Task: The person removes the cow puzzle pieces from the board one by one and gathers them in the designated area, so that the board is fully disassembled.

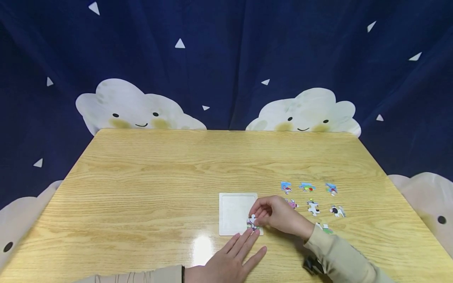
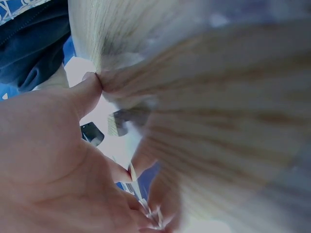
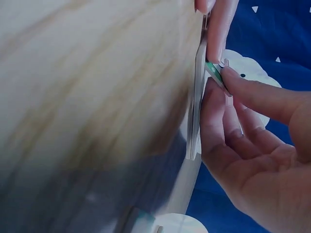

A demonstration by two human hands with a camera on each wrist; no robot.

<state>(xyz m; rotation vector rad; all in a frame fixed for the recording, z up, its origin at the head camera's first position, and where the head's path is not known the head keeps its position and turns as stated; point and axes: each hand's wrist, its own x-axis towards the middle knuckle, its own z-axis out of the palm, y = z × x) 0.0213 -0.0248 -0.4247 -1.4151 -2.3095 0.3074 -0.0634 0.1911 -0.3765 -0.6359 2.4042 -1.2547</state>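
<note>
A square white puzzle tray [image 1: 230, 214] lies on the table. Over its lower right corner, my right hand [image 1: 281, 216] pinches a jigsaw piece [image 1: 252, 221] with a knob pointing away. The right wrist view shows this piece [image 3: 219, 80] tilted against the tray, between thumb and fingers, its edge green. My left hand [image 1: 228, 263] lies with straight fingers, the fingertips at the tray's near edge beside the piece. In the left wrist view the left hand [image 2: 58, 160] fills the lower left, and its fingertips are partly hidden.
Right of the tray lie several loose jigsaw pieces, among them a blue one [image 1: 286, 187], a green and red one [image 1: 307, 187], a mostly white one [image 1: 313, 207] and one with a black spot [image 1: 337, 211]. A dark curtain [image 1: 226, 59] hangs behind the wooden table [image 1: 141, 177].
</note>
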